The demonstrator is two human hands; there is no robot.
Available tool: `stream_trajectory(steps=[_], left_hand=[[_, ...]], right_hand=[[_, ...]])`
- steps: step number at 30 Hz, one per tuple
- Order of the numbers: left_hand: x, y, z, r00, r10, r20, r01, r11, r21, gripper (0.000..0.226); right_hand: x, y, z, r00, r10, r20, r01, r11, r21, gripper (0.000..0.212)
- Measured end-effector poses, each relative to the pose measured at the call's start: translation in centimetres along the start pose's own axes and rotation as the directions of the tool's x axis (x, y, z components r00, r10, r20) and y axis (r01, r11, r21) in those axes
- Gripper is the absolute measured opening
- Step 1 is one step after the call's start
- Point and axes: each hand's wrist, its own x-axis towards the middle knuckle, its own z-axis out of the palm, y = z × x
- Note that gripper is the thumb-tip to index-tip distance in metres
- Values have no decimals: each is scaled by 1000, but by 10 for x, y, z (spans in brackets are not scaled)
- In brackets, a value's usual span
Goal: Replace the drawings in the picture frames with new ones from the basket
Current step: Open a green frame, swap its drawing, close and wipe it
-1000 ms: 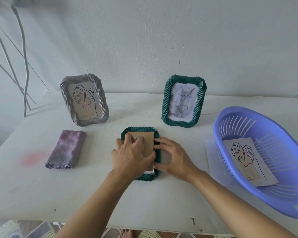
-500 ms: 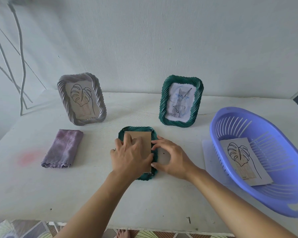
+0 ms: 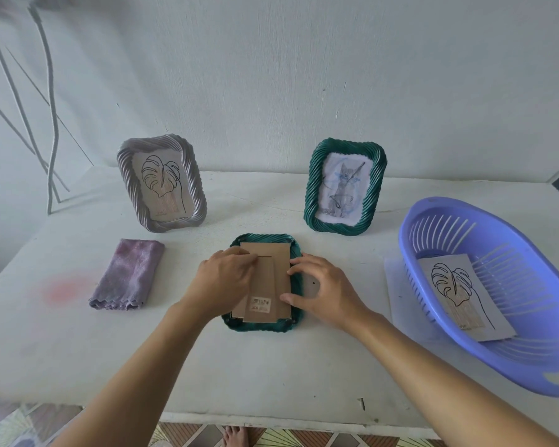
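Observation:
A green picture frame (image 3: pixel 261 326) lies face down at the middle of the white table, its brown cardboard back (image 3: pixel 273 272) facing up with a barcode label near me. My left hand (image 3: pixel 223 282) rests on the back's left side, fingertips by a slot. My right hand (image 3: pixel 323 293) arches over the frame's right rim, fingertips and thumb touching the back's right edge. Behind stand a grey frame (image 3: pixel 127 179) with a leaf drawing and a green frame (image 3: pixel 313 188) with a cat drawing. The purple basket (image 3: pixel 530 362) at right holds a leaf drawing (image 3: pixel 462 295).
A folded purple cloth (image 3: pixel 126 275) lies left of the flat frame. A white sheet (image 3: pixel 396 285) pokes out from under the basket. White cables (image 3: pixel 50 133) hang at the far left. The table's front edge (image 3: pixel 271 424) is near me, the wall right behind the frames.
My left hand has slid to the left off the cardboard back, uncovering its middle and the barcode label. My right hand stays at the frame's right edge.

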Motion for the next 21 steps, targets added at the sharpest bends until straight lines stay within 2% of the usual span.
stream_trajectory(steps=[3,6,13,16,19,21], left_hand=[[-12,-25,0,992,107,60,-108,994,16,46],[-20,-40,3,985,149,87,-147,989,-26,51],[-18,-50,14,963,265,-45,-265,964,5,48],[-15,-54,13,936,335,-104,-335,942,14,41],[-18,-58,15,909,388,-150,-387,921,37,23],[-25,-60,15,904,403,-144,-399,915,60,24]], right_hand=[[1,-2,3,1000,-12,-21,11,999,-35,42],[3,-7,8,1000,-19,-25,17,999,-47,42],[7,-16,11,1000,9,-10,-10,995,-104,47],[7,-18,13,998,-69,-8,67,985,-157,39],[3,-14,15,988,-154,-31,144,968,-203,27],[-2,-13,16,984,-172,-50,158,965,-209,22]])
